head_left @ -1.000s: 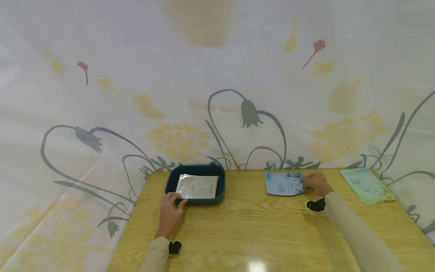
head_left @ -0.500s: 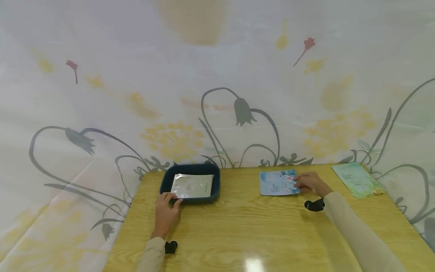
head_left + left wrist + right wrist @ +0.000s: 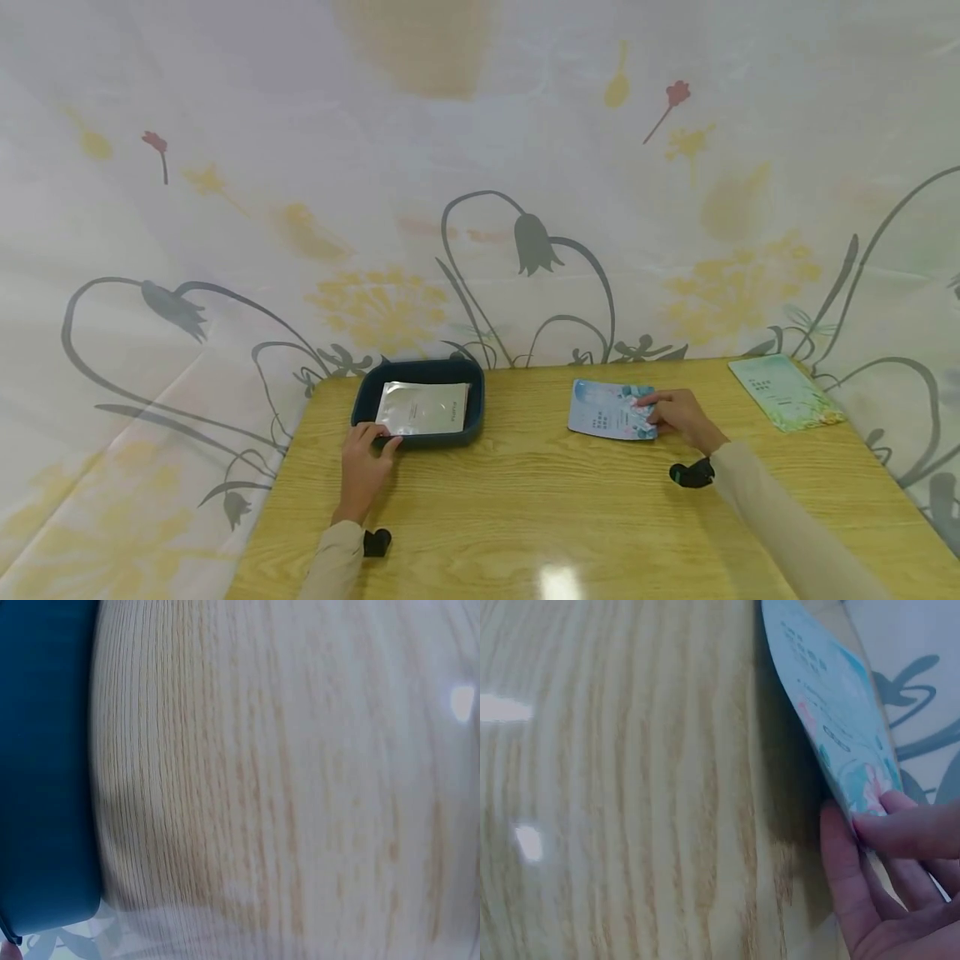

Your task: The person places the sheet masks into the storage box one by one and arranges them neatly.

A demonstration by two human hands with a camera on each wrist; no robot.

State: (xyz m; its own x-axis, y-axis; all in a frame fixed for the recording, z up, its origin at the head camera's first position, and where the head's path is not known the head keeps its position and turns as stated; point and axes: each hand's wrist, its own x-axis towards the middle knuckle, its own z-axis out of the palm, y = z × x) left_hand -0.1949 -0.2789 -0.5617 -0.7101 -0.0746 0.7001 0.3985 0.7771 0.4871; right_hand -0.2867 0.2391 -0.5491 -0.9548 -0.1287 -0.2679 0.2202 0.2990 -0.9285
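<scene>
My right hand (image 3: 678, 417) pinches the right edge of a flat blue sheet mask packet (image 3: 603, 408) with pink flowers and printed text. In the right wrist view the thumb lies on the printed face of the packet (image 3: 829, 712), fingers behind it, and a shadow falls on the wood beneath. At the left, my left hand (image 3: 365, 467) grips the near left rim of a dark blue tray (image 3: 476, 412). A silver packet (image 3: 422, 409) lies inside the tray. The left wrist view shows mostly the tray's side wall (image 3: 49, 772) and a fingertip at the lower left corner.
A pale green packet (image 3: 787, 393) with a plant print lies at the table's back right. The wood-grain table (image 3: 525, 492) ends at the back against a flower-printed curtain (image 3: 375, 208). Black wrist devices (image 3: 692, 474) sit on both wrists.
The head view has shifted slightly, moving the scene left. The blue packet has turned a little in my right hand, its near edge now slanting. My left hand stays on the tray rim.
</scene>
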